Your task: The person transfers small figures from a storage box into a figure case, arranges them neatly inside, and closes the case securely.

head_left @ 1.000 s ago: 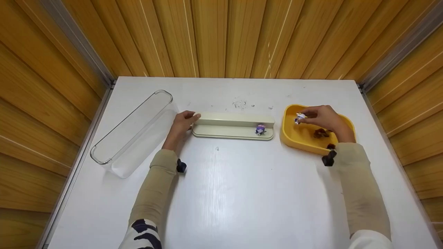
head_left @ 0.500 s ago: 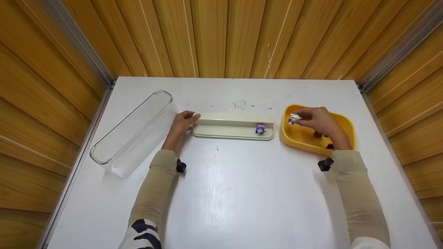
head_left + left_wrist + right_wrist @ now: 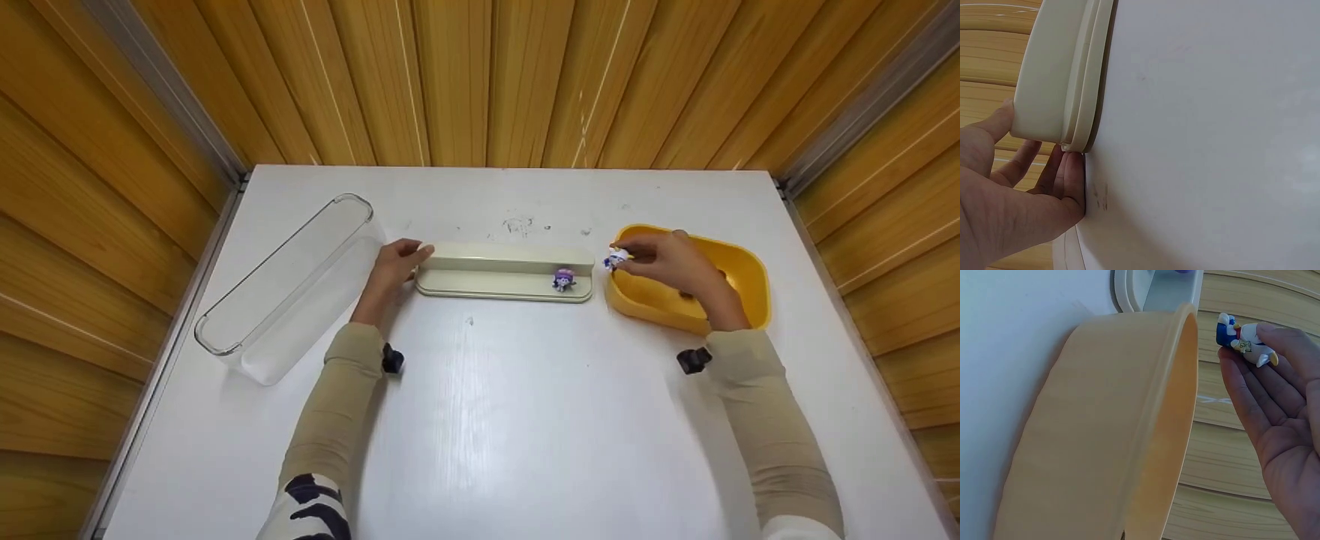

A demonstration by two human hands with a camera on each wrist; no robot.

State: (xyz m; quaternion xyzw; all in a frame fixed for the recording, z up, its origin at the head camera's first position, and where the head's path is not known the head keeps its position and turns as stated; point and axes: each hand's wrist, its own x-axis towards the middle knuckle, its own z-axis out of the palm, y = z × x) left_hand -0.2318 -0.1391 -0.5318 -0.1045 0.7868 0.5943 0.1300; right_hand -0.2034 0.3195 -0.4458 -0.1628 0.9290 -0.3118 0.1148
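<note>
While the left hand (image 3: 391, 274) is being rested against the left end of the cream stand (image 3: 506, 272), a small blue-and-white figurine (image 3: 616, 259) is being pinched at the fingertips of the right hand (image 3: 675, 264). The right grip is being kept closed on this figurine, which is being held in the air above the left rim of the yellow bowl (image 3: 739, 281), close to the right end of the stand. In the right wrist view the figurine (image 3: 1241, 340) is being shown at the tips of the fingers (image 3: 1275, 343), just beyond the bowl's rim (image 3: 1174, 416), with the palm turned open below it. The left grip is being held open: its straight fingers (image 3: 1067, 174) are being pressed to the stand's end (image 3: 1055, 84) where it is meeting the white tabletop (image 3: 525, 420), and the thumb is being laid on the far side. A purple figurine (image 3: 564, 280) is being carried upright on the stand's lower step near its right end. A clear plastic bin (image 3: 289, 289) is being seen lying on the tabletop to the left of the left hand. Dark shapes inside the bowl are being hidden mostly by the right hand.
</note>
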